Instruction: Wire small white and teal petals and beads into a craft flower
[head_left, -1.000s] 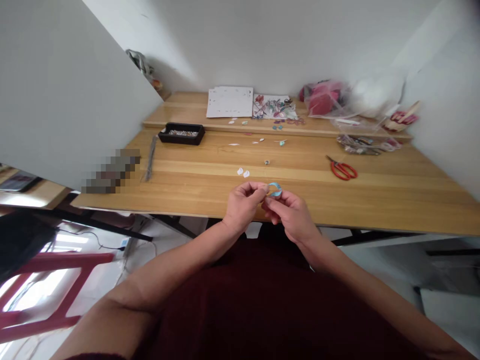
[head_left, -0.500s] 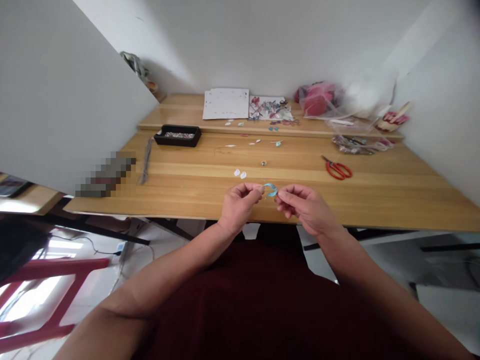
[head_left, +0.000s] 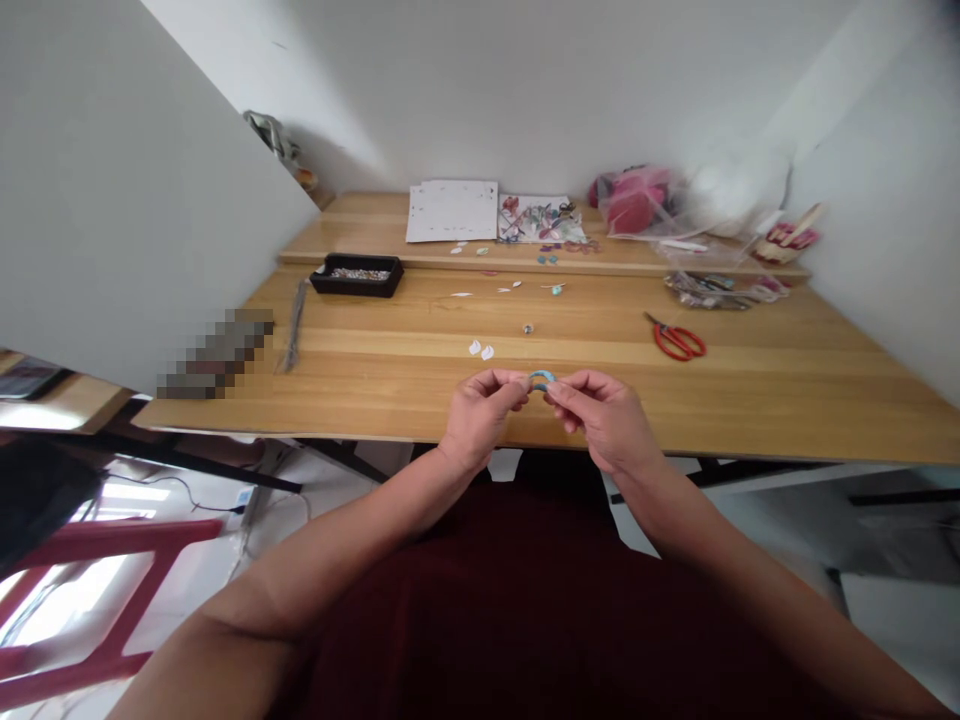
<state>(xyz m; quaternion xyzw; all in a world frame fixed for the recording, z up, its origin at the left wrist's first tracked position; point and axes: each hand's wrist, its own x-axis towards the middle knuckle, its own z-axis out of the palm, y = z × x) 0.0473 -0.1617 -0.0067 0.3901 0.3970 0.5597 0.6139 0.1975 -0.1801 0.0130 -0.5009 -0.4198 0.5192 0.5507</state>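
A small light-blue ring-shaped piece [head_left: 542,378] is pinched between both my hands just above the near edge of the wooden table [head_left: 750,390]. My left hand [head_left: 481,418] grips its left side with closed fingers. On its right side are the thumb and forefinger of my right hand [head_left: 607,418]. Two small white paper bits [head_left: 481,350] lie on the table just beyond my hands.
Red-handled scissors [head_left: 677,340] lie to the right. A black tray [head_left: 357,274] of small pieces sits at the back left, beside a thin grey bundle [head_left: 292,325]. White sheet [head_left: 452,211], patterned sheet [head_left: 541,218] and plastic bags [head_left: 660,200] fill the raised back ledge. White partitions stand on both sides.
My hands drew slightly apart half a second ago, with the blue piece in my left fingers, then came together again. Both now pinch the piece.
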